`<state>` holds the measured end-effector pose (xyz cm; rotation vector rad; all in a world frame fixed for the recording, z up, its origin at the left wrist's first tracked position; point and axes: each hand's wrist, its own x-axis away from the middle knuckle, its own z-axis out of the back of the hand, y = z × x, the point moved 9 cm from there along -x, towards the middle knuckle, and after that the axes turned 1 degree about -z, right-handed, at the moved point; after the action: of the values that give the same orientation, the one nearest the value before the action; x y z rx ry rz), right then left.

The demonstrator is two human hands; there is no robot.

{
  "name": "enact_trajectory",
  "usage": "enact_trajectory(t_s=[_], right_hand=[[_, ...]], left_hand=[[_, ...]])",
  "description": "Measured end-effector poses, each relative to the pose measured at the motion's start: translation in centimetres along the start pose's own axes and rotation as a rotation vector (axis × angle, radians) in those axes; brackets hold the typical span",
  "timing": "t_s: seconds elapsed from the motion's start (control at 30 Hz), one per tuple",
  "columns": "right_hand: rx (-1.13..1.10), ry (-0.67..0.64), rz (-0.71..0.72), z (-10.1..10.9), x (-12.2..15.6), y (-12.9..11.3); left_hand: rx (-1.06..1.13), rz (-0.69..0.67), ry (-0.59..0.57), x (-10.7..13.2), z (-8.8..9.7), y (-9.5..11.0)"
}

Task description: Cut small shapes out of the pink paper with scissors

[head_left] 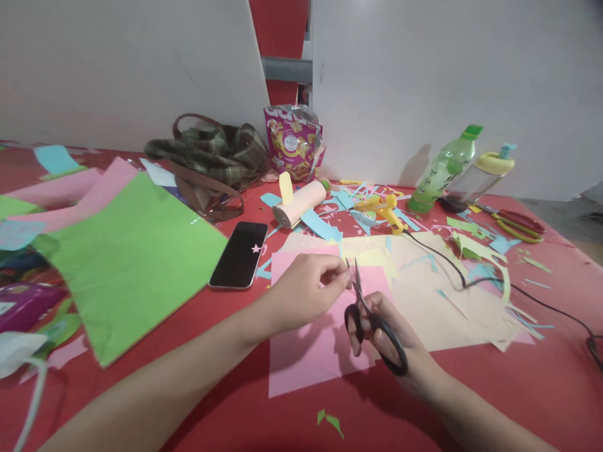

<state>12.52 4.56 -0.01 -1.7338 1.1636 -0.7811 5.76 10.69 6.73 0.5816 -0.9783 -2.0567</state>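
My right hand (400, 348) is closed round the black handles of a pair of scissors (372, 320), whose blades point up toward my left fingertips. My left hand (306, 289) pinches a tiny scrap at the blade tips, too small to name. Both hands hover over a pink paper sheet (313, 351) lying on the red table (235, 414). A cream sheet (424, 295) lies just right of the pink one.
A black phone (239, 254) with a small pink star on it lies left of my hands. A large green sheet (127, 257), a paper roll (299, 204), a yellow glue gun (384, 210) with its cable, a green bottle (443, 166), red scissors (516, 225), a plaid bag (211, 154), a snack bag (294, 141).
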Motion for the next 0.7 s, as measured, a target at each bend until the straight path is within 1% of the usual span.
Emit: enact_trajectory(t_s=[0.33, 0.7], right_hand=[[0.059, 0.012, -0.021, 0.34, -0.05, 0.13], [0.055, 0.026, 0.008, 0.49, -0.12, 0.13]], left_hand=[[0.01, 0.004, -0.034, 0.08, -0.25, -0.14], [0.049, 0.026, -0.034, 0.07, -0.32, -0.36]])
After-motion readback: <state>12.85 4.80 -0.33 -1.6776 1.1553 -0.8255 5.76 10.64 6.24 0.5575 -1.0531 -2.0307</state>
